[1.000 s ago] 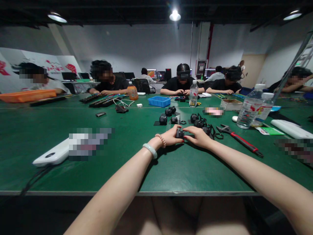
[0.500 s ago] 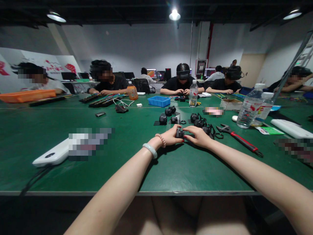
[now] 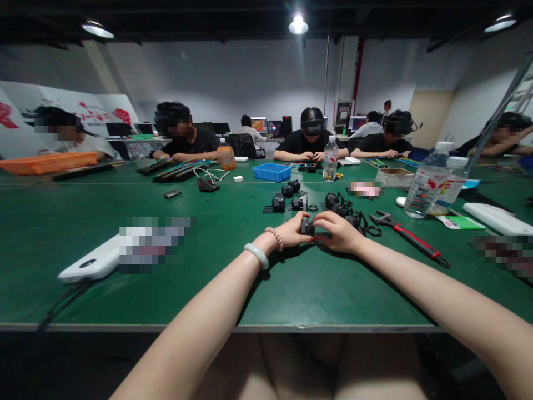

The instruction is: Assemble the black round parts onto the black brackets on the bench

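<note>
Between my two hands is a small black part (image 3: 307, 226) with a blocky body; its exact kind I cannot make out. My left hand (image 3: 292, 230) grips it from the left, thumb and fingers closed round it. From the other side my right hand (image 3: 338, 231) pinches it with bent fingers, and the fingertips partly hide it. Just beyond my hands lie several similar black parts (image 3: 278, 204) and a black ring (image 3: 313, 208). More black parts (image 3: 332, 200) lie close behind my right hand, with another black ring (image 3: 373, 230) beside them.
An adjustable wrench (image 3: 410, 238) with red-black handle lies at right, near water bottles (image 3: 425, 183). A white power bank (image 3: 92, 261) with a cable lies at left. A blue tray (image 3: 272, 173) stands farther back. Several co-workers sit along the far side of the green table (image 3: 187, 300).
My right fingers have shifted and curled slightly around the black part. My left hand keeps its grip. The whole view has moved very slightly.
</note>
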